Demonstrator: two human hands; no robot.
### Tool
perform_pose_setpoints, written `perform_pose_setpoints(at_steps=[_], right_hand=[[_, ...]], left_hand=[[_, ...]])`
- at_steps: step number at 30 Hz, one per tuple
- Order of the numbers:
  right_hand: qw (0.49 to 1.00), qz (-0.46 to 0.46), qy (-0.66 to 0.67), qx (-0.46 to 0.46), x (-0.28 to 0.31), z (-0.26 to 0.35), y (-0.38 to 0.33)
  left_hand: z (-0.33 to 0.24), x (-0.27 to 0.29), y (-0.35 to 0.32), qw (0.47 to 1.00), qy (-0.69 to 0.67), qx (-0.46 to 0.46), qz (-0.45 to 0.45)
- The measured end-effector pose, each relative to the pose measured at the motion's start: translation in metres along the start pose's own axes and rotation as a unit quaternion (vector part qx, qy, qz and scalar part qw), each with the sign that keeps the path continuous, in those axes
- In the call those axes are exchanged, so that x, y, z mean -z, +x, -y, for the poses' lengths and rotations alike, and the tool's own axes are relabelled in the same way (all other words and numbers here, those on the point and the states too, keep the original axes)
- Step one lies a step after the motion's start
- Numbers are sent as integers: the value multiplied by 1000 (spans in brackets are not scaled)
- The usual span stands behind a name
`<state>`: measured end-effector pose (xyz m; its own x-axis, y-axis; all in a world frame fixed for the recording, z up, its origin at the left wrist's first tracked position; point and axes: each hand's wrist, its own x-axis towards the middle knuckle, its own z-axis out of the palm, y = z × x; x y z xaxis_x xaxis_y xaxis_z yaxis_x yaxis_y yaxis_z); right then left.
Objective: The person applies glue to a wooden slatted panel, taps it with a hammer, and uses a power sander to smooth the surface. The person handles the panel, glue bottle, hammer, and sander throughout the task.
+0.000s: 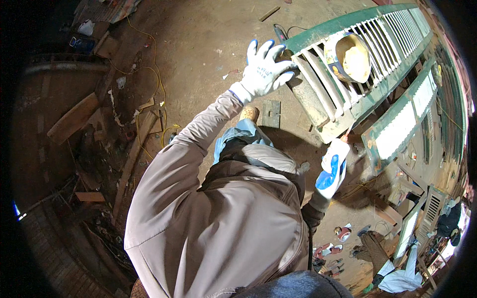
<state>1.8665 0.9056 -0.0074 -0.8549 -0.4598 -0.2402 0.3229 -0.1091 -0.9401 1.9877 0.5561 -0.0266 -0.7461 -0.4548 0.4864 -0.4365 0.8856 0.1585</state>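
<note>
My left hand (267,69), in a white glove with blue fingertips, is open with fingers spread beside the near left corner of a louvered shutter panel (318,116). The panel has a green frame and pale slats. My right hand (334,166), gloved white and blue, is closed below the panel's near edge. From its fingers a slim tool (350,130) points up to that edge; its kind is too small to make out. On the slats rests a cut-open tub (332,49), tilted, with pale cream paste (356,62) inside.
A second green-framed panel (397,134) lies to the right. A dark power tool (280,34) with a cord is on the floor by the far edge. Yellow cord (158,74), wood scraps (74,116) and planks lie left; shoes (343,232) and cloth (405,278) lie lower right.
</note>
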Motion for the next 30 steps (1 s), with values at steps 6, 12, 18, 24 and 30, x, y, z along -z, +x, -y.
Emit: perform_pose_setpoints(at_steps=[6, 12, 18, 24, 30], right_hand=[[1000, 3, -4, -6, -2, 4, 3], [1000, 1, -7, -11, 3, -4, 2], [1000, -16, -22, 2, -3, -5, 1], [1000, -2, -13, -18, -12, 2, 7], [999, -20, 22, -30, -19, 9, 10]], left_hand=[[46, -9, 6, 997, 36, 65, -35], [60, -5, 23, 989, 42, -123, 68], [55, 15, -10, 984, 41, -146, 93], [52, 21, -27, 996, 68, -24, 53], [28, 32, -21, 995, 0, -104, 4]])
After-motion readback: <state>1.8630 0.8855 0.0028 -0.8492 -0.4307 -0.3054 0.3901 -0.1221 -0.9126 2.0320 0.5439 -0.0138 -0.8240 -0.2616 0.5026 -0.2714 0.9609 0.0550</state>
